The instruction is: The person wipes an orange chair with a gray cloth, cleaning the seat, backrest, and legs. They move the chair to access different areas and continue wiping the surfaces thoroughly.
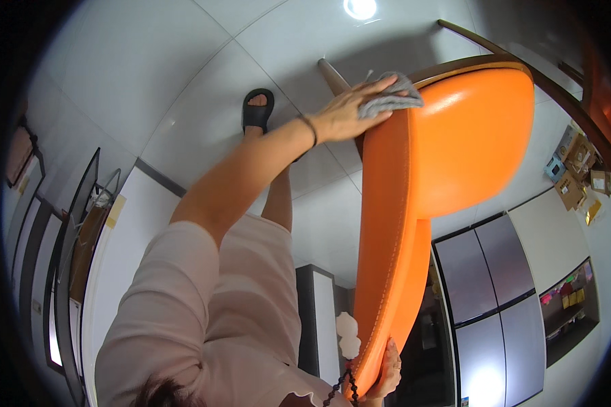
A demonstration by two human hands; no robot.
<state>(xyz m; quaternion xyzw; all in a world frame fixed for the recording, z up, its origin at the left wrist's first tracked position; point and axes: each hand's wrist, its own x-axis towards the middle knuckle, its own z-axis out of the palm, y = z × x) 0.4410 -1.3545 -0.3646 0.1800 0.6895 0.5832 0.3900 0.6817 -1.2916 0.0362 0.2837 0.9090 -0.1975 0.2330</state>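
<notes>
A chair with orange, leather-like upholstery (389, 203) and a brown wooden frame (468, 62) stands before me. My left hand (354, 109) holds a folded grey cloth (392, 99) against the far end of its long, stitched section, where this meets a rounded, padded section (473, 137). A dark band circles my left wrist. Low in the picture, my right hand (389, 369) grips the chair's near end, its fingers on the orange edge and its palm partly hidden. A wooden leg (333, 76) shows beyond the cloth.
Glossy tiles (193, 91) cover the floor, where my foot stands in a black slipper (257, 109). Opened cardboard boxes (578, 157) lie at the right, above panelled grey doors (489, 285). A beaded cord with a pale pendant (348, 336) hangs near the chair's edge.
</notes>
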